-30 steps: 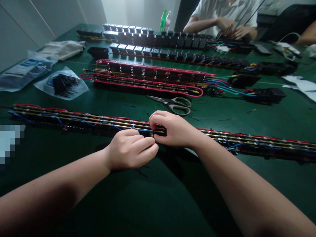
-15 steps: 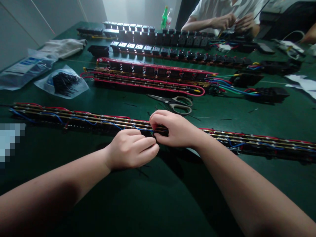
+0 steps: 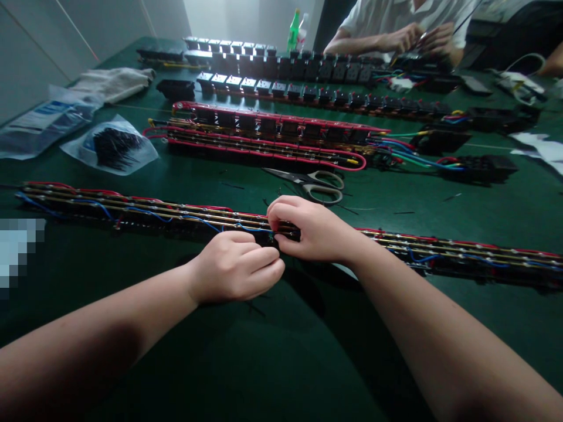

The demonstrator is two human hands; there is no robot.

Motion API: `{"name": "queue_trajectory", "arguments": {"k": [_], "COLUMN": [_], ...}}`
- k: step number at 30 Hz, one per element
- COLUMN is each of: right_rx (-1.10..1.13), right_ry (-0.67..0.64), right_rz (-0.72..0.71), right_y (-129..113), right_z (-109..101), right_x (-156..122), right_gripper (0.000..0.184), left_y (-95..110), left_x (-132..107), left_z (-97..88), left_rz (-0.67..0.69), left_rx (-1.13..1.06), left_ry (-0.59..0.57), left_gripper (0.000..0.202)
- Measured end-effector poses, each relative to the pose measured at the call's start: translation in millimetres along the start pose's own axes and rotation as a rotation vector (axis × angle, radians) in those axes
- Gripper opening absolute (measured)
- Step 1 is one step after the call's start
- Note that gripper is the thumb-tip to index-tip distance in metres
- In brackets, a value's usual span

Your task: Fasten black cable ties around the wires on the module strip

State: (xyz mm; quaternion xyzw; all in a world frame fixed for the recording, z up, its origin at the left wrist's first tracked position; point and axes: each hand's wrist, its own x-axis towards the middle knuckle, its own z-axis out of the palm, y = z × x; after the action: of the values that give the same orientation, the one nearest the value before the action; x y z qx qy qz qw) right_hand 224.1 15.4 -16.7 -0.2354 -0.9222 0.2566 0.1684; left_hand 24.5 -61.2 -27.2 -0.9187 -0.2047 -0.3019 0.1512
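Observation:
A long strip of black modules with brass rails and red and blue wires, a socket strip by its look, lies across the green table. My right hand curls over the strip's middle, thumb on the near side and fingers on the far side. Just left of it and in front of the strip, my left hand is closed in a pinch. Whatever sits between those fingers is too small or hidden to make out. Beyond my right hand rests a pair of scissors, its blades toward the left.
A clear bag of black cable ties lies at the left, near another plastic bag and a grey cloth. More socket strips stretch across the table behind. A co-worker's hands handle something at the back right.
My hands stay almost in place. The left one has shifted very slightly to the right; the strip lies as before.

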Motion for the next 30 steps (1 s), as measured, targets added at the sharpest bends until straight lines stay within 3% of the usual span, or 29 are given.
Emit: {"name": "queue_trajectory", "arguments": {"k": [10,18,30], "right_rx": [-0.011,-0.013,-0.015], "right_ry": [-0.005,0.006,-0.005], "right_rz": [0.017,0.021,0.018], "right_y": [-1.7,-2.1,-3.1], "right_z": [-1.0,-0.1,-1.2], "right_x": [0.1,-0.2,-0.1], "right_gripper": [0.010,0.010,0.009], "left_y": [-1.0,-2.4,2.3], "left_x": [-0.6,-0.9,-6.2], "left_z": [0.7,4.1,4.4], "left_rz": [-0.035,-0.066,-0.127], "left_rx": [-0.006,0.031,0.015], "left_ry": [-0.054,-0.189,0.024], "left_gripper": [0.020,0.024,0.006]}}
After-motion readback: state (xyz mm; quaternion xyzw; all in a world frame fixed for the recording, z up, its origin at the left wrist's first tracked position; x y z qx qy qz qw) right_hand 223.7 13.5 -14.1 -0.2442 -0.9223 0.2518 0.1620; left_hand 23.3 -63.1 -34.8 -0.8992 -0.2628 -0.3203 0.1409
